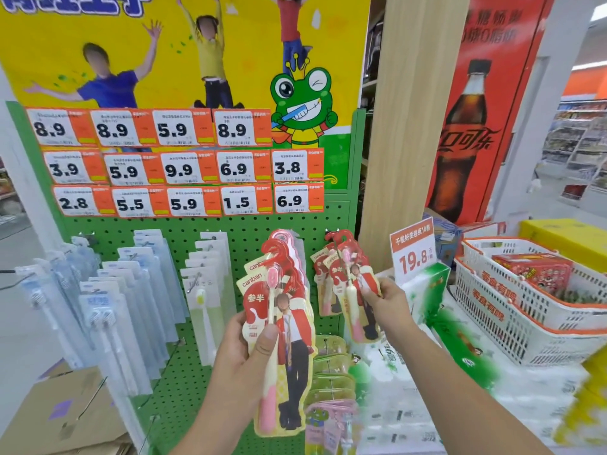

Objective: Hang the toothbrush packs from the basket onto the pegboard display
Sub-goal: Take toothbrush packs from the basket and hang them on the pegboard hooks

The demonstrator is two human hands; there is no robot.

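My left hand [244,353] grips a stack of red-and-cream toothbrush packs [281,310], thumb across the front pack, held up before the green pegboard [249,234]. Over to the right, my right hand [386,298] pinches the lower part of another red toothbrush pack [349,284]. Its top is up at a peg where similar red packs [323,274] hang. The white and orange basket [492,310] stands at the right on wrapped goods.
Blue-white toothbrush packs [108,297] and a row with a yellow brush [202,284] hang at the left. Price tags [184,165] cover the board's top. A 19.8 sign [413,254], a wooden pillar [407,126], a cardboard box [62,415] and green pouches [331,366] surround the board.
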